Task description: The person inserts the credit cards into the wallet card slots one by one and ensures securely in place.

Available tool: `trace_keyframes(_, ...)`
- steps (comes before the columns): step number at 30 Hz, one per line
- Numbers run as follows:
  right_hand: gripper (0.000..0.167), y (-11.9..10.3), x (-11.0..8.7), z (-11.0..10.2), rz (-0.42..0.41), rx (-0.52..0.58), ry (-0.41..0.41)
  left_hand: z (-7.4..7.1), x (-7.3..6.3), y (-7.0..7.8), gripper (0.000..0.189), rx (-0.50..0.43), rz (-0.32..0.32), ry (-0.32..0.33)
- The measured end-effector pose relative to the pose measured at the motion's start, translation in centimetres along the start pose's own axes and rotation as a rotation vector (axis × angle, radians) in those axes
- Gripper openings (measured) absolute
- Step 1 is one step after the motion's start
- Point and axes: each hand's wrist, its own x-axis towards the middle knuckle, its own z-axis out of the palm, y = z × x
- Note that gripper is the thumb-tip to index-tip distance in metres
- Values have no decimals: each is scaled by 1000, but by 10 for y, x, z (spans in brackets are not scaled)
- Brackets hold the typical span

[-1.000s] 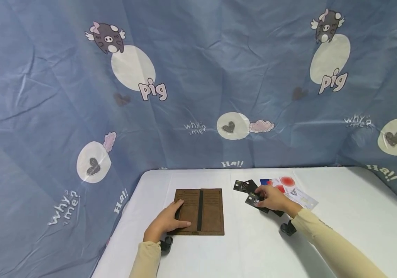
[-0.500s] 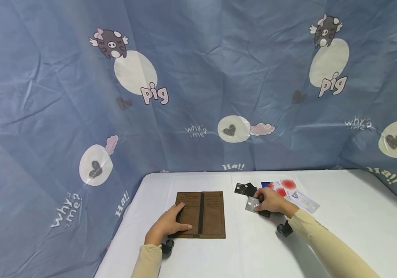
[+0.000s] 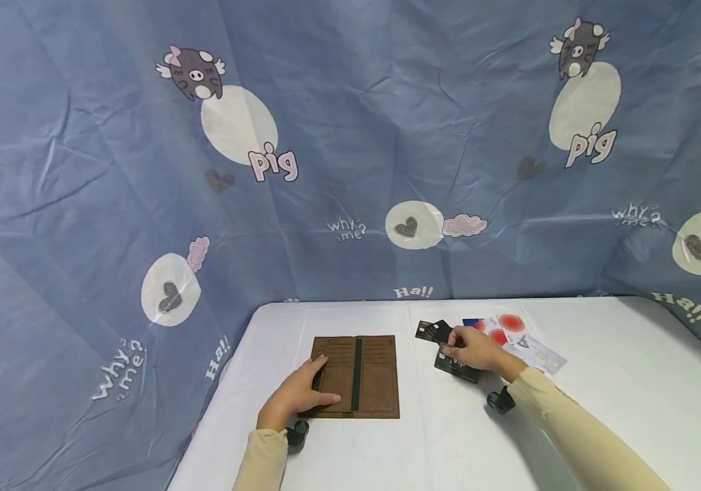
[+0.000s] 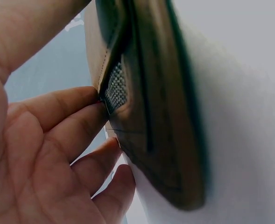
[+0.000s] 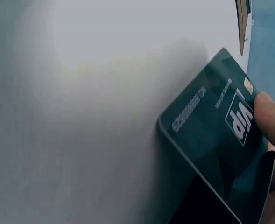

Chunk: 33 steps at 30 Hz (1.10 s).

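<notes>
A brown bifold wallet (image 3: 378, 382) lies open on the table, with card slots and a dark strap along its middle. My left hand (image 3: 294, 397) rests on its left side, thumb and fingers spread. In the left wrist view the fingertips touch the edge of the wallet (image 4: 163, 116). To the right, my right hand (image 3: 476, 349) pinches a black card (image 3: 456, 366) at its edge. The right wrist view shows this card (image 5: 207, 123) tilted above the white surface, with "VIP" and a chip on it. A dark shape below it is unclear.
More black cards (image 3: 429, 331) overlap just beyond the right hand. Behind that hand lie a red-and-white patterned card (image 3: 511, 323) and a whitish card (image 3: 537, 353). The white tabletop (image 3: 430, 443) ends at a blue patterned cloth (image 3: 326, 266).
My right hand has drawn a black card up from the group; it looked grey half a second ago and shows its dark face now. The left hand stays on the wallet.
</notes>
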Motion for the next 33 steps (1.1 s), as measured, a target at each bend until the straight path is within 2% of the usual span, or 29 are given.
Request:
trace_keyframes(4, 19, -1, -1, 4, 1, 4, 25, -1, -1, 0, 92, 3, -5, -1)
trace_keyframes(10, 22, -5, -6, 11, -68, 18, 99, -1, -3, 1, 92, 1, -1, 5)
trace_keyframes(16, 20, -9, -8, 12, -69, 60, 71, -1, -3, 1, 92, -12, 2, 4)
trace_keyframes(20, 7, -10, -6, 10, -104, 70, 57, 0, -3, 2, 92, -16, -2, -3)
trace_keyframes(24, 26, -10, -2, 8, -149, 56, 63, 0, -2, 4, 92, -2, 1, 1)
trace_keyframes(28, 22, -12, 4, 5, -144, 9, 63, 0, -1, 4, 92, 9, 4, 6)
trace_keyframes(33, 16, -21, 14, 1, -71, 13, 77, 0, -1, 3, 92, 12, -4, 9)
